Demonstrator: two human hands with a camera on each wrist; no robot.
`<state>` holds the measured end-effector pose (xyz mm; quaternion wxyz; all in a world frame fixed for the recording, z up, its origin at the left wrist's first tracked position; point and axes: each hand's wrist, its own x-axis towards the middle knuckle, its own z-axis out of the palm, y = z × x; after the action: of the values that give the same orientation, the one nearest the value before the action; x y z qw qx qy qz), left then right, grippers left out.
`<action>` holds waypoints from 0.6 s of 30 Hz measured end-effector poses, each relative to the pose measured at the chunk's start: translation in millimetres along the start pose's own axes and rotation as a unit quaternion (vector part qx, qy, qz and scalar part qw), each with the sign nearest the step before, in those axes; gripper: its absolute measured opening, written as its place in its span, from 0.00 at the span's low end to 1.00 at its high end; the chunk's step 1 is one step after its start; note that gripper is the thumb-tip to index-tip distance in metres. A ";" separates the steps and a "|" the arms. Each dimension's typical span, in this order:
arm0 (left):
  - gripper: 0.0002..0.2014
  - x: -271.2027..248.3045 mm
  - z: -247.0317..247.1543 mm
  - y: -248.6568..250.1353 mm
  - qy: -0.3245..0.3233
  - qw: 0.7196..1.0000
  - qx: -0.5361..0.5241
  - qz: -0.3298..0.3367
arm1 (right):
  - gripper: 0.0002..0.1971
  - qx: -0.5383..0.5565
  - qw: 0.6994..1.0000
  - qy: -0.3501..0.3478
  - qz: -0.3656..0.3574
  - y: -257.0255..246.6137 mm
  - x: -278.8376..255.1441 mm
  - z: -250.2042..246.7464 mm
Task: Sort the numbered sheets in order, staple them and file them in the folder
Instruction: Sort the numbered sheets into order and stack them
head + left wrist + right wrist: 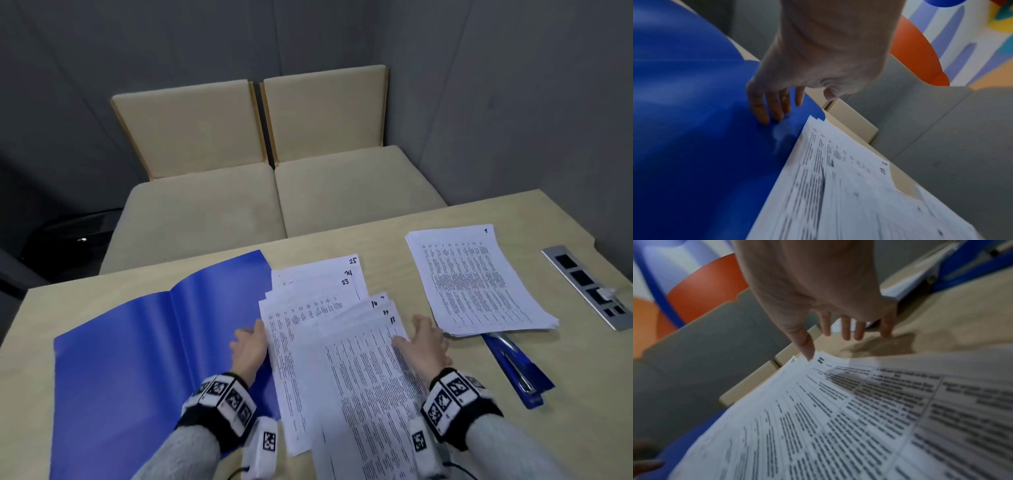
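Sheets (342, 349) fanned between hands — left fingers (764, 105) on folder (137, 342)

The place looks like a small office meeting booth. A pale wood table (342, 240) stands against grey panelled walls (513, 85) that meet in a corner. Behind the table sits a two-seat bench (267, 192) with beige cushions and wood-edged backrests. A metal strip of sockets (589, 286) is set into the tabletop at the right, with a white plug in it. Office stationery lies on the table: an open blue folder (137, 342), printed numbered sheets (335, 342), a separate paper stack (476, 284), and a pen (513, 363) on a blue strip.
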<state>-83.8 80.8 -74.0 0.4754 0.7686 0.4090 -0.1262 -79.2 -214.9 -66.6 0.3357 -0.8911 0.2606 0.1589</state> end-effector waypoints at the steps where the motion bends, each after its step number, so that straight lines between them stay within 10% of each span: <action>1: 0.24 -2.9 2.3 -8.8 -0.034 0.999 -0.018 -0.026 | 0.34 -0.005 1.000 -0.006 0.022 -1.1 -3.0 1.6; 7: 0.42 18.4 37.2 -44.7 -0.087 0.994 -0.045 -0.045 | 0.34 -0.028 0.998 -0.029 0.056 -11.5 -21.9 25.8; 18: 0.39 -22.8 21.4 -38.1 -0.164 0.982 -0.089 -0.025 | 0.26 -0.025 0.992 -0.080 0.097 -15.3 -31.1 34.3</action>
<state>-122.6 59.5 -95.7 0.5989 0.6817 0.3546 -0.2256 -99.4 -170.7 -69.3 0.3160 -0.8541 0.3146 0.2679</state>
